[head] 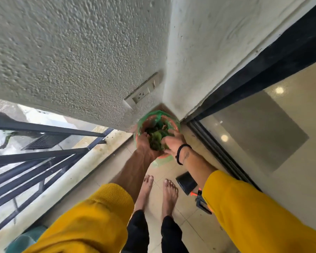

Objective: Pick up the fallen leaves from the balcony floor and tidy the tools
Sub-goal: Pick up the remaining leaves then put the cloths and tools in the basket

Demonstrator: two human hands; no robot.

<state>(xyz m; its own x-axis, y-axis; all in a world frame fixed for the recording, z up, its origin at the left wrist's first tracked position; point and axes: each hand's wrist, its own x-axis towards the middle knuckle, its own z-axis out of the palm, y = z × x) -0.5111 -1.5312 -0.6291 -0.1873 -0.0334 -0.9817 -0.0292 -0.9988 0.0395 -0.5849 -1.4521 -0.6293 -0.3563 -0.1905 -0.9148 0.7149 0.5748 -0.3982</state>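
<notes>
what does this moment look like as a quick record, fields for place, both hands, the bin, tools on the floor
place: balcony corner, textured wall, railing on the left, glass sliding door on the right
left hand: cupped under a bunch of leaves over the bin
right hand: holds the same leaves from the other side; black band on wrist
bin: green liner, leaves already inside, stands in the corner
tools: black dustpan-like item and an orange-and-black tool on the tiled floor, partly hidden by the right sleeve
feet: bare
</notes>
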